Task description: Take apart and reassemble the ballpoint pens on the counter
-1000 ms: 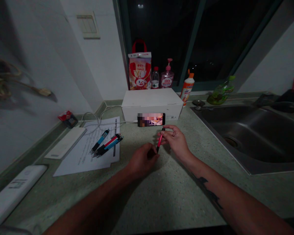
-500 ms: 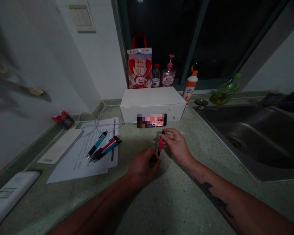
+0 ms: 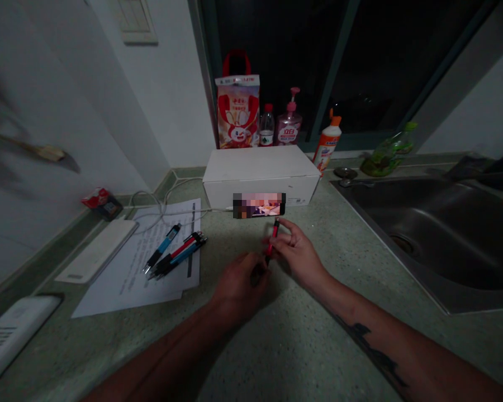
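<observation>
One red-and-black pen (image 3: pixel 275 228) sits pinched in the left hand (image 3: pixel 237 282) and right hand (image 3: pixel 302 254); several other pens (image 3: pixel 163 245) lie unheld on printed sheets (image 3: pixel 109 301). I can't tell how much is done.

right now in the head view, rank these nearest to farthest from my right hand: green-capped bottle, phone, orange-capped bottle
From your right hand:
1. Phone, ahead and slightly left.
2. Orange-capped bottle, ahead and slightly right.
3. Green-capped bottle, farther right, behind the sink.
</observation>
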The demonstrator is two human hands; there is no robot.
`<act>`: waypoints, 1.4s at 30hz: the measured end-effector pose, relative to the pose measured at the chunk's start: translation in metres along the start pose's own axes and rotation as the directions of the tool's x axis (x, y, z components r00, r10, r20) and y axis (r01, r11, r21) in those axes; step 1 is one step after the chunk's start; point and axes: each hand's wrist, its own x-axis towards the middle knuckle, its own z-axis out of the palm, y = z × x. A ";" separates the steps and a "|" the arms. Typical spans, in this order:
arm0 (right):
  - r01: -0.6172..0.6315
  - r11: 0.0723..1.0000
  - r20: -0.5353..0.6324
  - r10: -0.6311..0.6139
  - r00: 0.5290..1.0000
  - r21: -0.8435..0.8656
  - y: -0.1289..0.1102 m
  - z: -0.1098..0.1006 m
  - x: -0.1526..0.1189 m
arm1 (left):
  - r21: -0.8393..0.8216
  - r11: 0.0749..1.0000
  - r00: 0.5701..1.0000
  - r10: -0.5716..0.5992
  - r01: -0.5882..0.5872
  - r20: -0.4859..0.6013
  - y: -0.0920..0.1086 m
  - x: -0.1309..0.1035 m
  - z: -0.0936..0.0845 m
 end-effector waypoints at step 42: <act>-0.228 0.064 -0.234 -0.120 0.965 -0.972 -0.035 -0.058 0.018 | 0.788 0.569 0.971 -0.163 0.237 -0.175 -0.024 0.024 -0.075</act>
